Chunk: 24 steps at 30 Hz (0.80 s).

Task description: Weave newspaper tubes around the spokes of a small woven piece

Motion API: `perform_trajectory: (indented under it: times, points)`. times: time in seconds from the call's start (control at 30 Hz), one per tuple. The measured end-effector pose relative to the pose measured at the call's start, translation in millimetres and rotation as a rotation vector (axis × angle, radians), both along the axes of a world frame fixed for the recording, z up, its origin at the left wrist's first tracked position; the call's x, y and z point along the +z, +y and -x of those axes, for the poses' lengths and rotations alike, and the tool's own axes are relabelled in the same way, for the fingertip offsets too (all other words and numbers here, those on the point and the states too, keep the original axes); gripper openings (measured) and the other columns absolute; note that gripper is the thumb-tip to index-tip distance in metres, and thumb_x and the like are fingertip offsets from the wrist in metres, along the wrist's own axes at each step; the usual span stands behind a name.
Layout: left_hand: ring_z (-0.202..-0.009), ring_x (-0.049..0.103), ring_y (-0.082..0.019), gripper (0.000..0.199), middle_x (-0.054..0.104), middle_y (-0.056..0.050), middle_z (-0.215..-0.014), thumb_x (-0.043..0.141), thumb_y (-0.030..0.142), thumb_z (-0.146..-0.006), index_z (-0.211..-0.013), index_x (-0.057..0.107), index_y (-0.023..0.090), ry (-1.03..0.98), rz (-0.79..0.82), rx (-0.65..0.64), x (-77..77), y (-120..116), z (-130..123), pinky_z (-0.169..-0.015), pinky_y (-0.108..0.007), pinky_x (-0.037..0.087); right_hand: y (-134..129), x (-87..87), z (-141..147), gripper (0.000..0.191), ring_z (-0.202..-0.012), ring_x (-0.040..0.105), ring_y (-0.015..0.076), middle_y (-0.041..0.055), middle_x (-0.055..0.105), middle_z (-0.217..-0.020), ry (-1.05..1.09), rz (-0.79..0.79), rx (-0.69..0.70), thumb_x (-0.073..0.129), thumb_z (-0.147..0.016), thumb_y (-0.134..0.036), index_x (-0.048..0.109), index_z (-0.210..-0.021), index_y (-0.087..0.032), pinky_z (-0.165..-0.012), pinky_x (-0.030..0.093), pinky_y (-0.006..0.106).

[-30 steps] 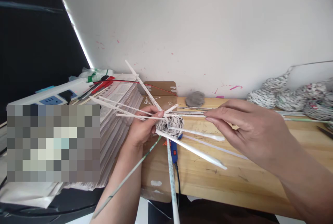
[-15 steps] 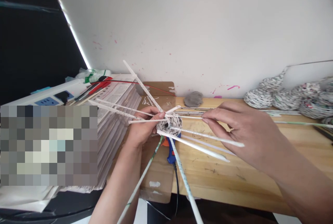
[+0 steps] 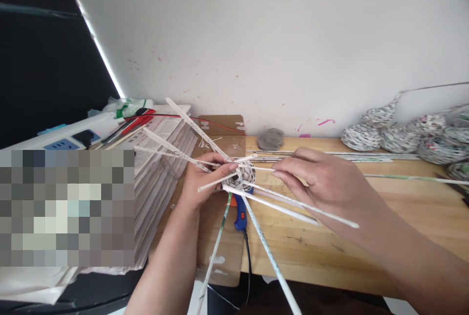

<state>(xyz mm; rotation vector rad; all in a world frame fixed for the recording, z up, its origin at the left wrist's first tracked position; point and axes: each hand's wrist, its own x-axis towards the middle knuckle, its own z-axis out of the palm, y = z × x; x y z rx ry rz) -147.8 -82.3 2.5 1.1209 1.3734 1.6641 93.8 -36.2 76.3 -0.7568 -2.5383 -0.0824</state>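
Observation:
A small round piece woven from rolled newspaper sits in the fingers of my left hand, with its thumb pressed on the top edge. Long paper tubes fan out from it on all sides, one pale tube slanting down toward me. Thumb and forefinger of my right hand pinch the end of a thin white paper tube that runs to the woven piece. Just beneath the piece lies a blue glue gun, its upper part hidden.
Stacked newspapers and a white power strip stand on the left. Several woven paper pieces sit at the back right. A grey lump and spare paper tubes lie near the wall, with cardboard under my left hand.
My right hand has shifted left, closer to the woven piece, still pinching the tube. The woven piece has turned slightly in my left hand, so the tubes point at different angles.

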Motion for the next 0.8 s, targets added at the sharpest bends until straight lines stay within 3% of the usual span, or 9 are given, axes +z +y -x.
perform_trajectory:
  times: [0.8]
  points:
    - [-0.036,0.048,-0.006,0.024,0.063,0.002,-0.051,0.085,0.036,-0.073,-0.077,0.075,0.016,0.079,-0.012,-0.06,-5.3,0.9,1.0,-0.034,-0.017,0.032,8.8,-7.5,4.0,0.026,-0.067,0.059,0.0145,0.0028,0.062,-0.079,-0.007,0.146,-0.008,0.049,-0.1,-0.027,0.073,-0.093,-0.021,-0.06,0.035,0.028]
